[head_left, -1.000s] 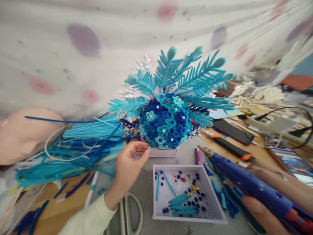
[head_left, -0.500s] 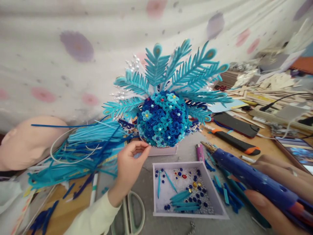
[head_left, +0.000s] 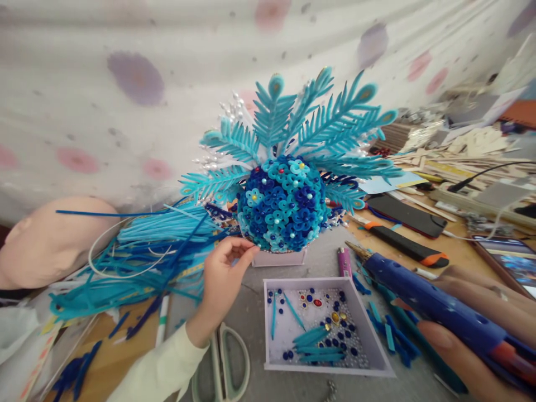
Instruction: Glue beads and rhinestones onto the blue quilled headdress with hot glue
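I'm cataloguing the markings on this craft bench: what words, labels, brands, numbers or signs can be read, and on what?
No text can be read.
Purple lighter: pale label marks, too small to read.
Lit screen at the right: too blurred to read.
Blue glue gun: no lettering I can make out.

Legible text: none | 4 o'clock from view centre: purple lighter [head_left: 344,261], pale marking too small to read | 3–4 o'clock: phone screen [head_left: 508,259] lit, content blurred | 8 o'clock: paper strip [head_left: 34,365], orange-red print, illegible.
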